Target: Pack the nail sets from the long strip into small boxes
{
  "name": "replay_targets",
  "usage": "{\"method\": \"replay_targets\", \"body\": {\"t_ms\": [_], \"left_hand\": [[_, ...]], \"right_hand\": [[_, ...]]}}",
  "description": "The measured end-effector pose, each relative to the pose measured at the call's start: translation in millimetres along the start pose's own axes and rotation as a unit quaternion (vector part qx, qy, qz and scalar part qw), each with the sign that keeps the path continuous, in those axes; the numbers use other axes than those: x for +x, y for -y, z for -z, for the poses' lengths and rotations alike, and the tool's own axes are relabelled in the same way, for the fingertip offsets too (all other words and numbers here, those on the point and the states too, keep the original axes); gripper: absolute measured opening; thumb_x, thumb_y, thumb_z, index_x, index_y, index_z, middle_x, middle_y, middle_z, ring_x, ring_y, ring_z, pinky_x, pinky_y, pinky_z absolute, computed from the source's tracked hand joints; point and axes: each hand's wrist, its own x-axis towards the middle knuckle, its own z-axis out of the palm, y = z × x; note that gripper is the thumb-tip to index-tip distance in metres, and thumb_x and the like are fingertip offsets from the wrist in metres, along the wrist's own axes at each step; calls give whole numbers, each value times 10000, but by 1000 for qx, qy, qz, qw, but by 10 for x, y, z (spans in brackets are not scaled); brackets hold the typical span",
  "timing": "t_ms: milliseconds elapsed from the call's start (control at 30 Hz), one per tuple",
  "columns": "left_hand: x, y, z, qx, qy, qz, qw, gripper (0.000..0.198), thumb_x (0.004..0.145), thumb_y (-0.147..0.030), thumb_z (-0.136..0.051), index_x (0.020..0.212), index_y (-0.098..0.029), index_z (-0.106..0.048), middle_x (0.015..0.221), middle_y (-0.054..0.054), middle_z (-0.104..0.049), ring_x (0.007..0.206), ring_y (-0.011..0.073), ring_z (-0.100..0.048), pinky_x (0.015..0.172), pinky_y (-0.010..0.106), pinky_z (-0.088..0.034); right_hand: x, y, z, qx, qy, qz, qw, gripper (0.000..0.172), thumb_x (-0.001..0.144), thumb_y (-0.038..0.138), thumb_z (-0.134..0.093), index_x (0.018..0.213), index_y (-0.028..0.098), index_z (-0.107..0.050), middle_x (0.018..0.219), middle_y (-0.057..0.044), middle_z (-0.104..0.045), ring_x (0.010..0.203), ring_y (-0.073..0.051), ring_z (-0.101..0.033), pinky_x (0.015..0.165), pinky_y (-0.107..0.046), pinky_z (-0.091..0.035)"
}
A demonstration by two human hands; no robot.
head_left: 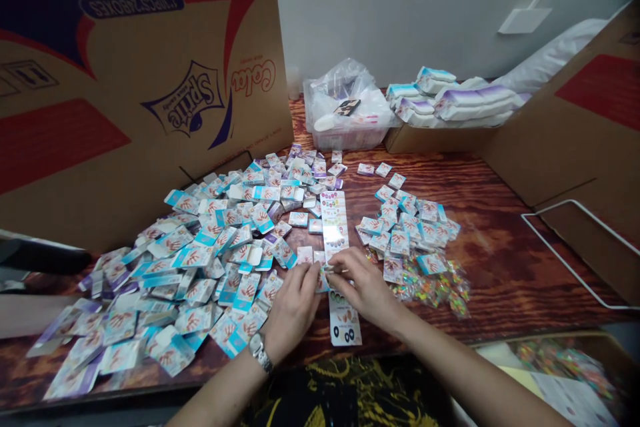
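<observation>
My left hand (296, 299), with a watch on its wrist, has its fingers closed on the left side of a small white-and-blue printed carton (323, 280). From the right, my right hand (364, 285) pinches at the same carton, its fingertips partly hiding it. Beneath both hands runs a long printed leaflet strip (334, 227), showing above and below them. To the left spreads a large heap of small cartons (200, 257) with hand pictures, several with flaps open. A smaller group of cartons (400, 230) lies to the right, beside small clear bags of colourful pieces (440, 287).
A big cardboard box (150, 127) stands at the left and another (575, 133) at the right. At the back are a plastic tub (345, 137) and stacked wrapped bundles (470, 103). A white wire frame (550, 273) leans at the right. Another person's forearm (35, 315) enters from the left.
</observation>
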Motion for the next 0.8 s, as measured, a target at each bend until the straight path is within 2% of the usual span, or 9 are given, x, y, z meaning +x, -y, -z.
{"method": "replay_targets", "body": {"t_ms": [200, 367, 500, 667, 800], "left_hand": [[12, -32, -6, -8, 7, 7, 1000, 496, 821, -55, -446, 1302, -146, -369, 1158, 150, -487, 1081, 263, -478, 908, 418, -471], [7, -14, -38, -28, -8, 11, 999, 526, 806, -34, -433, 1311, -152, -346, 1145, 140, -482, 1085, 264, -469, 918, 430, -463], [0, -40, -49, -44, 6, 17, 999, 584, 834, -60, -431, 1378, -203, -272, 1162, 131, -464, 1094, 263, -466, 911, 430, -466], [-11, -66, -82, -9, 15, -2, 1000, 573, 857, -58, -401, 1397, -193, -263, 1130, 138, -469, 1012, 251, -480, 870, 432, -470], [-24, -59, -105, 11, 14, -9, 1000, 559, 858, -53, -405, 1389, -171, -276, 1118, 143, -476, 1018, 258, -470, 871, 438, -463]], "right_hand": [[-31, -16, -35, -12, -5, -43, 999, 124, 827, 131, -564, 906, 214, -515, 766, -1, -586, 703, -149, -583, 641, -258, -474], [-48, 77, 17, -3, 38, -35, 999, 100, 874, 131, -467, 928, 209, -501, 809, -16, -616, 730, -153, -603, 653, -258, -469], [-32, 98, 82, 10, 71, -24, 997, 115, 862, 130, -472, 947, 204, -495, 853, -34, -607, 765, -160, -589, 678, -278, -472], [-41, 37, 21, 102, 41, -121, 986, 111, 852, 168, -503, 955, 207, -490, 805, -10, -580, 702, -130, -585, 611, -245, -483], [-68, -65, -78, 189, 26, -181, 965, 201, 794, 190, -559, 970, 215, -463, 773, 12, -556, 639, -111, -565, 565, -228, -481]]}}
